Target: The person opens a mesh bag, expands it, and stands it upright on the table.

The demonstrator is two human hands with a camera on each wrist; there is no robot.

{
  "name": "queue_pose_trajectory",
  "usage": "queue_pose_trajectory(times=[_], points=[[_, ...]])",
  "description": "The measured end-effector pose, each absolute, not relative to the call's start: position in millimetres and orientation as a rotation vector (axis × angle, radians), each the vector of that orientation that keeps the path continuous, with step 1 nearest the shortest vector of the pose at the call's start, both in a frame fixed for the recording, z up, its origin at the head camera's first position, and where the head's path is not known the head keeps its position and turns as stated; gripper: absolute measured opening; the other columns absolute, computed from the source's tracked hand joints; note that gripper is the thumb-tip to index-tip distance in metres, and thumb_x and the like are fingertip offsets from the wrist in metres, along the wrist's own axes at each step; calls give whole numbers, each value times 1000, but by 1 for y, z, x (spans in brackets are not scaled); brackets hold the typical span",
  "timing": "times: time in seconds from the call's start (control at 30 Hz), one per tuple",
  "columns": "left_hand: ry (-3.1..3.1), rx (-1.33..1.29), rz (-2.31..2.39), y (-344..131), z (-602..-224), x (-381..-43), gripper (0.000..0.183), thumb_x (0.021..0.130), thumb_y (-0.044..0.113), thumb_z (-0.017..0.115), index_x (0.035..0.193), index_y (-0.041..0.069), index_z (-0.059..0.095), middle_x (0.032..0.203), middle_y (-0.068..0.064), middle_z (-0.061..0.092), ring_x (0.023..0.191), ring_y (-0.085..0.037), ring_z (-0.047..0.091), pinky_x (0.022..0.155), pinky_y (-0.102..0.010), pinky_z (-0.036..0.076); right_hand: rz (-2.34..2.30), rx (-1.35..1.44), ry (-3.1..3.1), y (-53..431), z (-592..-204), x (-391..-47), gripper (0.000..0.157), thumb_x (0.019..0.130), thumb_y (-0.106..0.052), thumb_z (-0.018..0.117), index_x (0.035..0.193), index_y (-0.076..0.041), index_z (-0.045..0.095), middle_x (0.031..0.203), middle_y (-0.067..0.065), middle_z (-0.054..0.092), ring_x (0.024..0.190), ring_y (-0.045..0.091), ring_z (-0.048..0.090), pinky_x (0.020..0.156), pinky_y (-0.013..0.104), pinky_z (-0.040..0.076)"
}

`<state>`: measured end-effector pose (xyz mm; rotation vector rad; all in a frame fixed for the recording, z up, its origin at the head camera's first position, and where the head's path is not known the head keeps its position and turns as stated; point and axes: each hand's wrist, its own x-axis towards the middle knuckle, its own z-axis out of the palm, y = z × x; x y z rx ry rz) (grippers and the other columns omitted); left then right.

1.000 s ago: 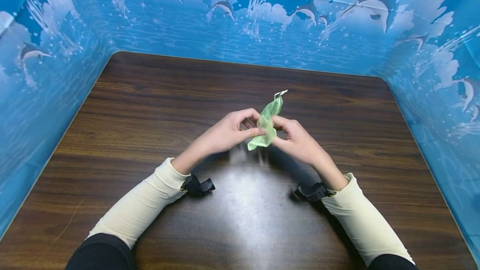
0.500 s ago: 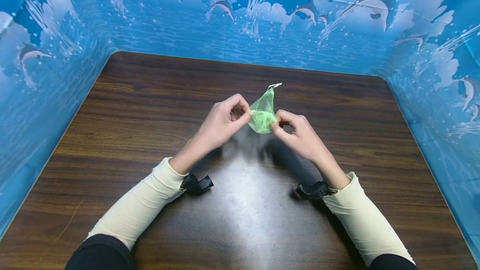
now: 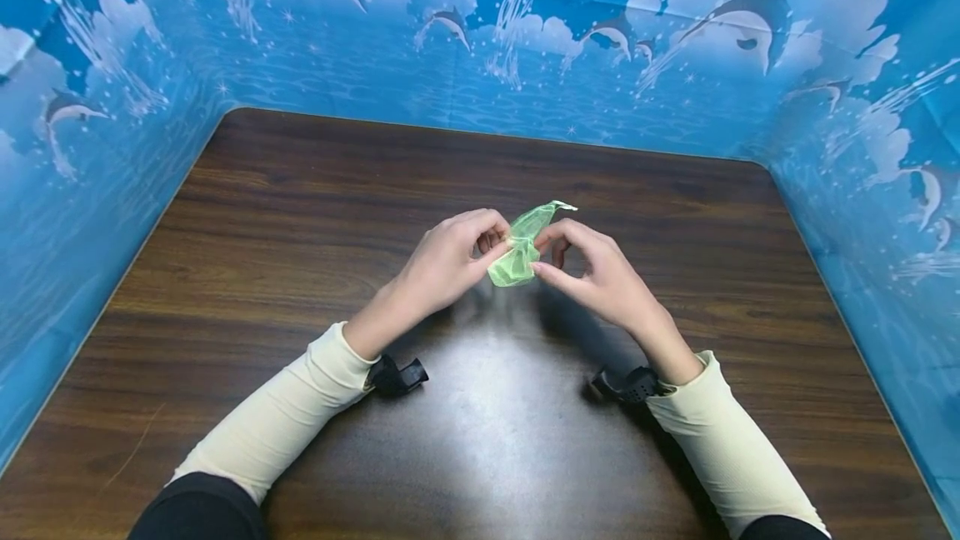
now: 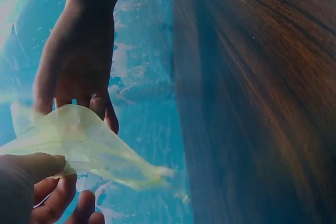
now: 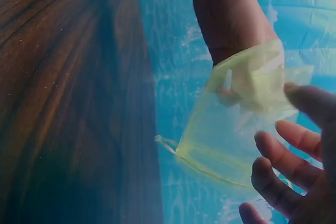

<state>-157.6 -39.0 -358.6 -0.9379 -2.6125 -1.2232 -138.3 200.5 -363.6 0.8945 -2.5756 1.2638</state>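
Note:
A small sheer green drawstring pouch (image 3: pixel 513 270) is held up above the table, its narrow corded end toward the far right. My left hand (image 3: pixel 450 261) pinches its near left side between thumb and fingers; in the left wrist view the thumb presses on the pale fabric (image 4: pixel 79 135). Along the opposite side lies my right hand (image 3: pixel 603 277), thumb and forefinger apart, tips right at the pouch's edge. The right wrist view shows the right fingers (image 5: pixel 286 169) spread and loosely bent beside the see-through pouch (image 5: pixel 210 124), with a thin cord at its corner.
Under both hands is a dark wood-grain table (image 3: pixel 360 190). A blue cloth backdrop (image 3: pixel 480 65) printed with dolphins borders it at the back and both sides. Black wrist cameras (image 3: pixel 397 376) sit below the cream sleeves (image 3: pixel 277 407).
Half a second ago the pouch was stretched between both pinching hands. It has since dropped toward me and tilted; the right hand's thumb and forefinger have parted.

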Motion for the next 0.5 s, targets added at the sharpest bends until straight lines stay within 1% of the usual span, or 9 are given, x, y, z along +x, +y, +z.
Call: queue_pose_trajectory(times=[0.03,0.07,0.17,0.23,0.27,0.33,0.43,0.5], points=[[-2619,-935,-1234,-39,-359,-157,5,99,10,72,102,9,69,92,-3,67,82,-15,62,72,-29,53,1265,899,-2592,200,-364,-137,28,94,-13,77,120,-15,65,104,0,67,83,10,57,76,26,47],[-2626,-932,-1243,-39,-360,-156,5,99,10,72,102,9,69,91,-3,67,81,-15,61,71,-29,52,1266,900,-2607,200,-365,-137,32,94,-14,78,122,-15,64,105,0,67,82,10,58,75,25,48],[-2646,-931,-1242,-39,-361,-155,5,98,10,72,102,9,69,90,-3,66,80,-15,60,70,-28,50,1259,884,-2629,198,-367,-135,48,92,-17,81,134,-14,58,107,-1,66,84,10,58,77,25,49],[-2652,-945,-1224,-40,-362,-155,4,99,10,72,102,9,70,89,-3,66,80,-15,60,69,-28,50,1248,879,-2623,197,-366,-135,53,93,-17,80,140,-15,55,106,-1,65,85,10,58,77,25,50],[-2653,-955,-1213,-40,-361,-156,4,99,10,71,102,9,70,89,-2,66,80,-15,60,69,-28,50,1242,879,-2614,197,-366,-135,53,94,-16,79,141,-14,55,105,0,65,85,11,58,77,26,50],[-2649,-977,-1194,-40,-361,-156,3,99,11,71,102,9,71,89,-2,66,80,-15,60,68,-27,49,1221,880,-2597,196,-365,-136,47,97,-15,75,140,-14,57,99,0,65,84,10,58,76,27,50],[-2641,-996,-1184,-40,-359,-157,3,99,12,71,101,10,73,90,0,67,81,-15,61,68,-26,49,1177,880,-2573,196,-364,-137,35,99,-12,71,133,-12,64,97,0,68,84,9,58,75,29,50],[-2637,-998,-1184,-40,-359,-158,4,100,14,71,101,11,73,90,0,67,81,-14,61,68,-26,49,1145,880,-2565,196,-364,-138,27,99,-10,71,126,-11,69,96,0,70,81,9,57,72,30,50]])
